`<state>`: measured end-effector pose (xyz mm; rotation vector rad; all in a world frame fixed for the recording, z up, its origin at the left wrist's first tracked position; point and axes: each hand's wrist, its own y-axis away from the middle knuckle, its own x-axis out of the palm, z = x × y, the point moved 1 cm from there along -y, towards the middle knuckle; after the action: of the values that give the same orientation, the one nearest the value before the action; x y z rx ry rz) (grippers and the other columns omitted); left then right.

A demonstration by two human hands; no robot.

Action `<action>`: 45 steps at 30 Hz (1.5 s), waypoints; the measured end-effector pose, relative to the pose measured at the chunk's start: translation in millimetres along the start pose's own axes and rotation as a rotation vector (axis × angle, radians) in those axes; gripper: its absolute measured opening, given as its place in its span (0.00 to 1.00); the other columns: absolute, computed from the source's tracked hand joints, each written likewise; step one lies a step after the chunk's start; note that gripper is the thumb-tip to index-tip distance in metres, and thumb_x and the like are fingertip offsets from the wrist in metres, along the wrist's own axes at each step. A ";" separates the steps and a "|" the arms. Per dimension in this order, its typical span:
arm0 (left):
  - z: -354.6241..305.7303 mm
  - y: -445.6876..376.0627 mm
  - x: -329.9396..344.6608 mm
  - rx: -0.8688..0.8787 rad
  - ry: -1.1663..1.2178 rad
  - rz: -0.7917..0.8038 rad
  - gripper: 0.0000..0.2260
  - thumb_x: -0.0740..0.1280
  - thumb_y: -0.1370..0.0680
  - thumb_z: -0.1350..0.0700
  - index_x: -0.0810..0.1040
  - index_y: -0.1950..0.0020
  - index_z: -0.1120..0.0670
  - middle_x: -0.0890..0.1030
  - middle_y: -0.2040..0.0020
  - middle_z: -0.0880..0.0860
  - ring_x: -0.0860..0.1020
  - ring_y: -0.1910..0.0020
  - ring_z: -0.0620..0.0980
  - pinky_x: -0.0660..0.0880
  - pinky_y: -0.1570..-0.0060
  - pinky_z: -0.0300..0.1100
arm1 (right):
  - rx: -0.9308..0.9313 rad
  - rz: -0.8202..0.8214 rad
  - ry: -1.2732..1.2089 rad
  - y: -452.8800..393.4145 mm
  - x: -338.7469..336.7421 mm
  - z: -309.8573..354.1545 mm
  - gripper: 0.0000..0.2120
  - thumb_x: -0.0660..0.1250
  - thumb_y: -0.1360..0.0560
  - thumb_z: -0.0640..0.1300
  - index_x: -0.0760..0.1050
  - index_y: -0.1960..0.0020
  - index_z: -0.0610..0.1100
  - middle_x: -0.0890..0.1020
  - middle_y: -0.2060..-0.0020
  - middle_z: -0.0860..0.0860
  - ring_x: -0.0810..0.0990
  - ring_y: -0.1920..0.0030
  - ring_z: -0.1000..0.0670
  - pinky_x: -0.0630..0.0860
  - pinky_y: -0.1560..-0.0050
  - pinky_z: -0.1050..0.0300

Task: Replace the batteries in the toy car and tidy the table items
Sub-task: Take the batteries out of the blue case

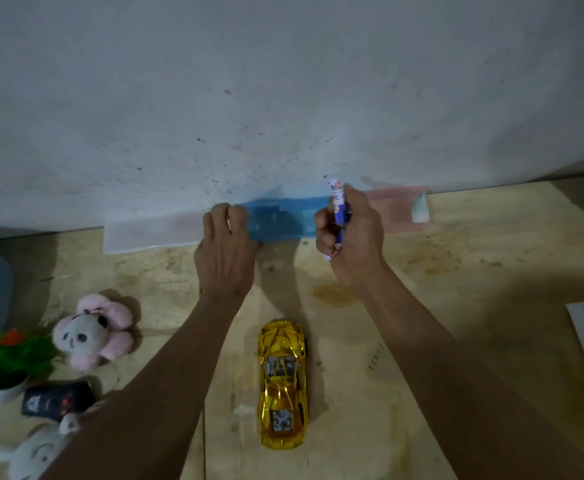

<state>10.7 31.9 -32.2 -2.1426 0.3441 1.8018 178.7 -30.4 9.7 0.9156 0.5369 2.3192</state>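
Far edge of the desk (pixel 457 271) | right hand (pixel 351 237) grip clamped on batteries (pixel 339 206), upright | left hand (pixel 226 251) fingers curled on blue tray (pixel 283 220), holding nothing | toy car (pixel 282 382) sits near, nose pointing far, wheels down, closer to the right hand.

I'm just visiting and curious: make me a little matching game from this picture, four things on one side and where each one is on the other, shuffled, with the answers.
Things:
1. toy car
2. batteries
3. pink plush
4. blue tray

Places:
A. against the wall, under the left hand's fingertips
B. on the table between the two forearms
C. gripped in the right hand
D. near the table's left edge, beside a small potted plant

Pairs: 1-B, 2-C, 3-D, 4-A
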 end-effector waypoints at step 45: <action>-7.2 -5.5 -7.5 0.171 -0.118 0.328 0.21 0.61 0.16 0.52 0.66 0.23 0.52 0.64 0.25 0.54 0.63 0.29 0.58 0.68 0.31 0.52 | -0.465 0.007 1.490 1.5 -46.6 -69.5 0.13 0.63 0.18 0.51 0.76 0.46 0.42 0.80 0.50 0.44 0.80 0.50 0.41 0.76 0.53 0.50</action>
<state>17.9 34.0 -23.3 -1.9405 0.8290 1.9770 156.2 -72.1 -59.3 -1.1563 0.4477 2.5759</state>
